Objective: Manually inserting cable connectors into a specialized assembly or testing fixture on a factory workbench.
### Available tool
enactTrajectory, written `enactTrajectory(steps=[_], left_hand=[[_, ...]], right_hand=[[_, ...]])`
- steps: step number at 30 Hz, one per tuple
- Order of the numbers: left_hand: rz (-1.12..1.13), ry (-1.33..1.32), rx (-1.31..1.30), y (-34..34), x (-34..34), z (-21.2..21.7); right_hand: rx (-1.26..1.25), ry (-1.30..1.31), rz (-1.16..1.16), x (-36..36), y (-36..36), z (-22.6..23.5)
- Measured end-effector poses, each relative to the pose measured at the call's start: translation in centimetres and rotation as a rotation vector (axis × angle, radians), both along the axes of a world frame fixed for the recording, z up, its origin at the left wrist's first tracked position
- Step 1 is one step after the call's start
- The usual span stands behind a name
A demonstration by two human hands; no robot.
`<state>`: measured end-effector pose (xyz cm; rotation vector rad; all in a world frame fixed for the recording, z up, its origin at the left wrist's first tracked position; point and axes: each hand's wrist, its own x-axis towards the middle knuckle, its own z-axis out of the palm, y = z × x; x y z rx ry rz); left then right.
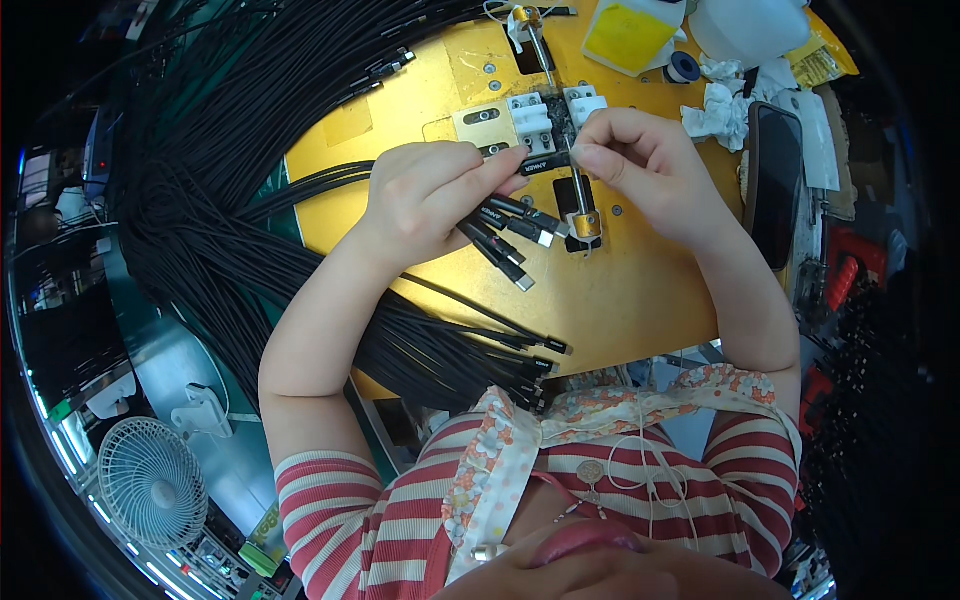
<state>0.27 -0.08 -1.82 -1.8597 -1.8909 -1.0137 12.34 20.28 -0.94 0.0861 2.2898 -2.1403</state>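
Observation:
My left hand [425, 195] is closed around several black USB cables. Their plugs [515, 230] fan out below its fingers, metal tips toward the lower right. Between its thumb and forefinger, one black cable plug [545, 163] points right into the metal fixture [562, 120]. My right hand [650, 170] is across from it, thumb and forefinger pinched close to that plug's tip. What the pinch holds, if anything, is too small to make out. White clamp blocks [532, 122] flank the fixture, and a shiny metal rod [577, 190] runs below it.
Thick bundles of black cables [190, 190] cover the left side. More plugs [545, 365] lie at the near edge of the gold work plate [620, 300]. A phone [773, 185], crumpled tissues [722, 115] and a yellow-labelled container [630, 38] stand right. A fan [155, 483] is at lower left.

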Motion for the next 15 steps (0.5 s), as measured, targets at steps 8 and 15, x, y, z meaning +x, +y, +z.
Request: enactTrajectory(steps=[8, 15], left_hand=[[-0.028, -0.435, -0.212, 0.4, -0.2, 1.1], [-0.13, -0.25, -0.077, -0.2, 0.8, 0.8]], right_hand=[[0.464, 0.47, 0.035, -0.1, 0.5, 0.7], [0.664, 0.699, 0.117, 0.4, -0.2, 1.6]])
